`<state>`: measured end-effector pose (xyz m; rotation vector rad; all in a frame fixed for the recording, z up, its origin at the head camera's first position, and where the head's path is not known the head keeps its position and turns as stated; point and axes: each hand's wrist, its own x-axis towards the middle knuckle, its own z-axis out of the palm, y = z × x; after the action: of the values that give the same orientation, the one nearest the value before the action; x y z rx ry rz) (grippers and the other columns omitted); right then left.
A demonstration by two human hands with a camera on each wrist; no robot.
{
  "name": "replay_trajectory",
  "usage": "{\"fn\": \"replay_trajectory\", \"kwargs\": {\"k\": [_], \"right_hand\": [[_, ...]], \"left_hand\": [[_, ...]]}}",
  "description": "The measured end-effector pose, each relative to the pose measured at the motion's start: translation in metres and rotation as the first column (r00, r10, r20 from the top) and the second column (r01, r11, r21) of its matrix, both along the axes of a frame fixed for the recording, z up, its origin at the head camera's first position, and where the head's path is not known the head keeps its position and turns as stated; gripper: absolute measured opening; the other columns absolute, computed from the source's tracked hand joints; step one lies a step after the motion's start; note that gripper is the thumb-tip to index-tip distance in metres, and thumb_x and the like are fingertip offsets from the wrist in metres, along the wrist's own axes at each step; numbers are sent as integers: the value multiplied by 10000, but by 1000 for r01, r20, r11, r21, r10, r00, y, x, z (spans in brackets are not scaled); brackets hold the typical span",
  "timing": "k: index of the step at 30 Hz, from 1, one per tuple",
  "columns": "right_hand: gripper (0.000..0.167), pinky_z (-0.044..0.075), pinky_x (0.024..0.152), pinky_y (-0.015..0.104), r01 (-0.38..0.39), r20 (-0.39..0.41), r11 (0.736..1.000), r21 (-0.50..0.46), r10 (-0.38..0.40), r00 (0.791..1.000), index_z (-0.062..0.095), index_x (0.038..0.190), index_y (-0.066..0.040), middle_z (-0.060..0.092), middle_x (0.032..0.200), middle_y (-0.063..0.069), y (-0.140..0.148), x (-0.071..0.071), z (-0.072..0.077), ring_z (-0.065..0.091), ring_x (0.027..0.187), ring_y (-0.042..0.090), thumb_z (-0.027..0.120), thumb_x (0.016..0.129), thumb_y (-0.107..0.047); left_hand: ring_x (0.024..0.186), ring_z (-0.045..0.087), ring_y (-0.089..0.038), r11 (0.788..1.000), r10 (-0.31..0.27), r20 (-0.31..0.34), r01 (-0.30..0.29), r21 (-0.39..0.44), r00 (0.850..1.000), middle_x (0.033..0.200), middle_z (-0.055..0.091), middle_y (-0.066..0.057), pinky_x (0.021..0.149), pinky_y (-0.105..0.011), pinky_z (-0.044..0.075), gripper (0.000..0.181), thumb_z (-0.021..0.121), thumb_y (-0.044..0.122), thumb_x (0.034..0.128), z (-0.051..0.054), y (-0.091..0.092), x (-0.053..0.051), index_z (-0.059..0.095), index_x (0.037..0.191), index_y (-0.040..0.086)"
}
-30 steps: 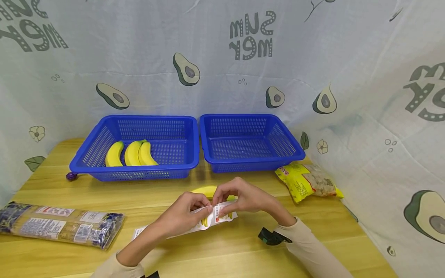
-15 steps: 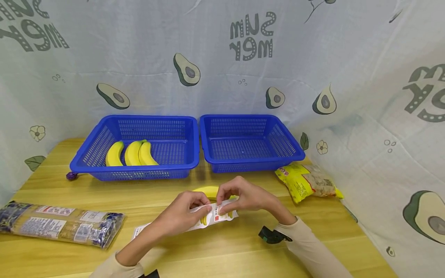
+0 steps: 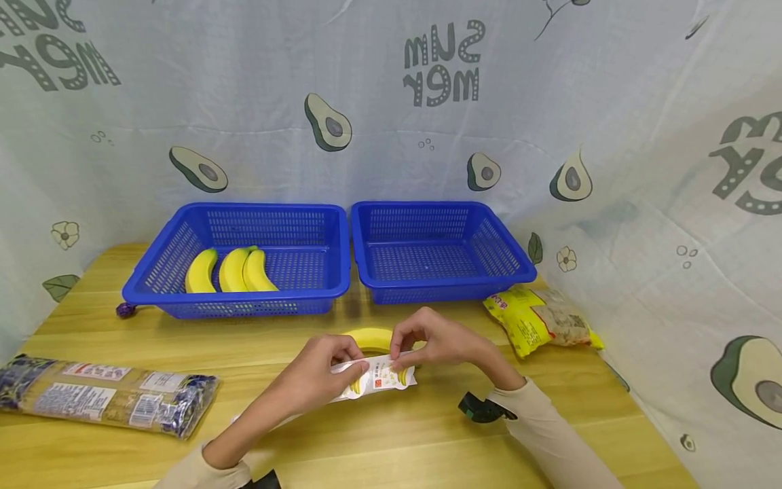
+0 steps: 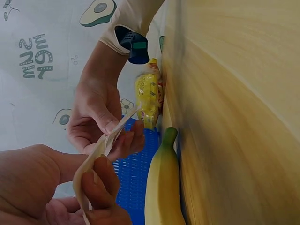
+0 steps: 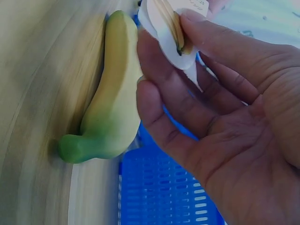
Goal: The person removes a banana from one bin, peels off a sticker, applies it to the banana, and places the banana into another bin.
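Observation:
A white strip of labels printed with yellow bananas (image 3: 380, 380) is stretched between my two hands above the table. My left hand (image 3: 320, 373) pinches it between thumb and fingers, and its tail runs down behind the left forearm. Near its right end my right hand (image 3: 436, 339) pinches the strip; in the right wrist view the thumb (image 5: 234, 44) lies on a banana print. Just beyond the hands a single banana (image 3: 369, 338) rests on the table, partly hidden by them. Its green stem end shows in both wrist views.
At the back left, a blue basket (image 3: 238, 297) holds 3 bananas. A second blue basket (image 3: 452, 280) stands beside it on the right. A yellow bag (image 3: 525, 319) lies at the right edge, and a long clear-wrapped package (image 3: 110, 394) lies on the left.
My right hand has shifted slightly right, away from the left hand, so more of the strip shows between them. The left hand has barely moved.

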<state>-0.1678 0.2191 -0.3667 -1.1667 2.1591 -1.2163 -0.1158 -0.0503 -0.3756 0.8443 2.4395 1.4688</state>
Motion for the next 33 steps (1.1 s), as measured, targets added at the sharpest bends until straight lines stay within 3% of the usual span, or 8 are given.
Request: {"fn": "replay_trajectory", "kwargs": {"k": [8,15,21,26,29,33], "right_hand": [[73,674,859,408,-20,-8,1000,-7,20,1000,755,922,-11,743,974,106,2,-2,0,681,898,98,826,938,-2],[91,674,870,417,-24,-36,1000,-17,23,999,755,890,-24,744,1023,140,5,-4,0,685,965,144,837,930,-11],[94,677,829,383,-2,-42,1000,13,3,999,758,900,-39,750,948,76,6,-4,1,678,906,98,848,926,-27],[94,675,798,355,18,-51,998,59,-15,999,759,904,-36,754,861,18,6,-3,1,690,810,55,849,927,-36],[95,677,782,382,27,-50,998,56,-24,998,754,905,-33,756,852,20,6,-3,3,701,785,65,847,926,-30],[95,674,760,408,40,-38,998,50,-38,999,753,906,-38,749,846,8,5,-3,5,697,766,74,846,924,-28]], "left_hand": [[623,488,-56,995,25,-35,-28,-93,999,681,626,89,554,-214,433,126,770,105,1001,-6,5,3,711,898,64],[620,443,-67,986,30,-40,-36,-161,999,630,538,103,582,-240,406,110,778,124,1001,-14,9,9,705,922,98],[587,466,-33,991,-27,-19,24,-130,999,670,559,81,539,-226,424,111,774,113,998,-24,13,12,674,960,84],[598,454,-27,987,-52,-20,48,-156,998,689,547,64,533,-221,406,150,796,141,986,-31,16,18,668,1024,72],[614,462,-22,981,-58,-25,52,-189,998,708,555,75,544,-221,425,179,816,169,973,-32,17,20,690,1049,66],[713,577,-36,973,-63,-44,51,-225,997,806,653,81,639,-241,527,182,836,201,959,-28,17,19,731,1016,64]]}}
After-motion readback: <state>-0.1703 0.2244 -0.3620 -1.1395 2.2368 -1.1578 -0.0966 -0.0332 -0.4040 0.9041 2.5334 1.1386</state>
